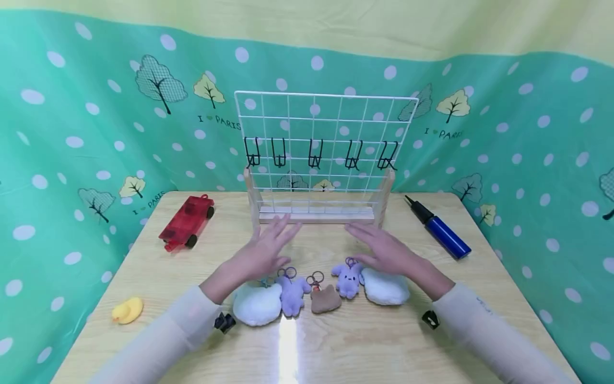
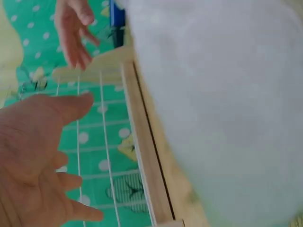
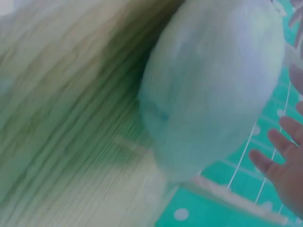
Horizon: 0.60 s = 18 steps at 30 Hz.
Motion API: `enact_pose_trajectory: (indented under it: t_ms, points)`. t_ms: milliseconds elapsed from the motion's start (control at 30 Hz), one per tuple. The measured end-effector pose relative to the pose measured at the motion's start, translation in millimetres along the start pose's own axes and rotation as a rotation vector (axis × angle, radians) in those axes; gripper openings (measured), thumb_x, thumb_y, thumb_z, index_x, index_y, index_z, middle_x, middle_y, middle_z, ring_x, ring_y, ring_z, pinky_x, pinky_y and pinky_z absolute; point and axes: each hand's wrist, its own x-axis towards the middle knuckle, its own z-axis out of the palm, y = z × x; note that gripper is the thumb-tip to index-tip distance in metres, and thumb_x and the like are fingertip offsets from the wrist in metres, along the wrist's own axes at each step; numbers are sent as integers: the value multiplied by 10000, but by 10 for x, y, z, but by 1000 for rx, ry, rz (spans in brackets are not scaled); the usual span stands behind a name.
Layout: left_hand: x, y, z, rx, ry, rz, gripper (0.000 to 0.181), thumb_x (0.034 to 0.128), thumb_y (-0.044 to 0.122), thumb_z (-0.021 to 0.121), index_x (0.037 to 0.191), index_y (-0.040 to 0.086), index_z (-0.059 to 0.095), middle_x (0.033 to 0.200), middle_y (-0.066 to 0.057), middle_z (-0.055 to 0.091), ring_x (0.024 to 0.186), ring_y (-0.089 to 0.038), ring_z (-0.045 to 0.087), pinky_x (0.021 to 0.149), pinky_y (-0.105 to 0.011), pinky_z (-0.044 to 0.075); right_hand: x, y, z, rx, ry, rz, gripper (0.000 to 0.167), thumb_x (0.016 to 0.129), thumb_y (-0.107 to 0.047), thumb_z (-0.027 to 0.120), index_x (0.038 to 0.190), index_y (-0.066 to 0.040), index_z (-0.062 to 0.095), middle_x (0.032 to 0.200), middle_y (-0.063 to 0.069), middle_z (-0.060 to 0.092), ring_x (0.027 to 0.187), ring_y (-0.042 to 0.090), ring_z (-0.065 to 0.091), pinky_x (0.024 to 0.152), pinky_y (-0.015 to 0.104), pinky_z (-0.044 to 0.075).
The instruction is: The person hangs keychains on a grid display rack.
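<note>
At the centre of the frame, the fingers of the left hand (image 1: 261,255) and the right hand (image 1: 386,249) are held extended and apart. Below them, along lower centre, a pale plush (image 1: 256,306), a lavender plush (image 1: 292,298), a brown plush keychain (image 1: 326,301), a lavender face plush (image 1: 348,282) and a pale-blue plush (image 1: 385,288) are lined up. At upper centre, black hooks (image 1: 314,161) are carried by a white wire rack (image 1: 326,218). A red toy car (image 1: 184,222) is placed at left, a blue pump (image 1: 447,236) at right.
</note>
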Motion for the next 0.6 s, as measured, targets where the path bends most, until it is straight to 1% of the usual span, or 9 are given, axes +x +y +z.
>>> enact_pose_trajectory:
  t_ms: [67, 133, 233, 300, 400, 433, 467, 533, 600]
  points:
    - [-14, -72, -3, -34, 105, -15, 841, 948, 229, 724, 1631, 160, 239, 1703, -173, 121, 1553, -428, 193, 1200, -665, 263, -31, 73, -23, 55, 36, 32, 677, 957, -236, 720, 1551, -106, 423, 1569, 151, 466, 1435, 370, 457, 1167, 580, 409]
    - [-27, -164, -38, -59, 211, -39, 803, 938, 164, 726, 1609, 100, 289, 1674, -203, 220, 1527, -425, 279, 1194, -599, 341, -54, 163, -37, 105, 42, 67, 612, 975, -189, 693, 1531, -98, 453, 1508, 150, 534, 1362, 360, 533, 1123, 563, 465]
    - [-40, -309, -130, -105, 343, -110, 752, 939, 108, 710, 1586, 56, 330, 1630, -213, 337, 1483, -412, 377, 1154, -545, 425, -85, 311, -43, 170, 19, 114, 537, 993, -157, 660, 1499, -84, 496, 1353, 163, 641, 1194, 324, 639, 1013, 533, 548]
    - [-37, -397, -197, -135, 417, -151, 723, 946, 85, 693, 1575, 27, 342, 1605, -231, 375, 1470, -420, 395, 1150, -557, 425, -121, 406, -40, 203, -13, 136, 495, 994, -129, 649, 1469, -65, 527, 1212, 141, 689, 1061, 266, 672, 924, 492, 585]
    - [-8, -501, -301, -185, 474, -232, 747, 969, 106, 665, 1601, 32, 274, 1629, -230, 336, 1493, -427, 353, 1171, -588, 389, -164, 528, -29, 242, -71, 171, 433, 985, -101, 651, 1410, -50, 589, 1053, 70, 708, 943, 179, 665, 842, 406, 597]
    - [6, -531, -334, -208, 477, -261, 764, 980, 119, 653, 1614, 37, 234, 1642, -230, 308, 1505, -431, 327, 1182, -600, 367, -176, 563, -20, 251, -96, 183, 414, 985, -98, 647, 1394, -49, 604, 1022, 42, 703, 913, 152, 655, 815, 368, 591]
    - [23, -562, -360, -232, 476, -291, 782, 988, 135, 643, 1624, 44, 196, 1650, -231, 291, 1501, -435, 329, 1184, -613, 361, -185, 599, -3, 261, -122, 195, 398, 987, -96, 642, 1381, -50, 616, 999, 21, 699, 889, 128, 644, 793, 333, 583]
    - [61, -613, -409, -289, 471, -347, 827, 1001, 169, 629, 1641, 73, 114, 1659, -228, 265, 1480, -436, 358, 1175, -620, 374, -202, 662, 37, 282, -173, 221, 377, 990, -98, 634, 1365, -60, 635, 970, -9, 697, 854, 91, 625, 758, 270, 563]
    - [108, -669, -437, -346, 474, -391, 850, 1010, 193, 618, 1648, 98, 63, 1654, -233, 261, 1444, -435, 408, 1145, -618, 416, -221, 706, 78, 305, -218, 242, 368, 993, -97, 623, 1359, -65, 641, 928, -24, 688, 812, 79, 604, 717, 240, 540]
